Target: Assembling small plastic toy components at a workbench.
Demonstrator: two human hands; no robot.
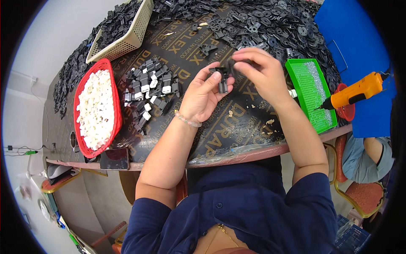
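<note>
One black part (223,85) sits above desk (213,142), gripped by fingers of left hand (204,94); right hand's (265,74) fingers pinch blurred dark piece (231,66) just beside it. Red basket (116,108) holds white pieces (97,111).

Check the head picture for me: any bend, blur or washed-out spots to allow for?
Head view: fisheye bend bows the table edge, and the corners go black; head view: the dark piece at the right hand is smeared, while the black part in the left hand reads clearer; head view: the white pieces in the red basket look bright, nearly washed out.
</note>
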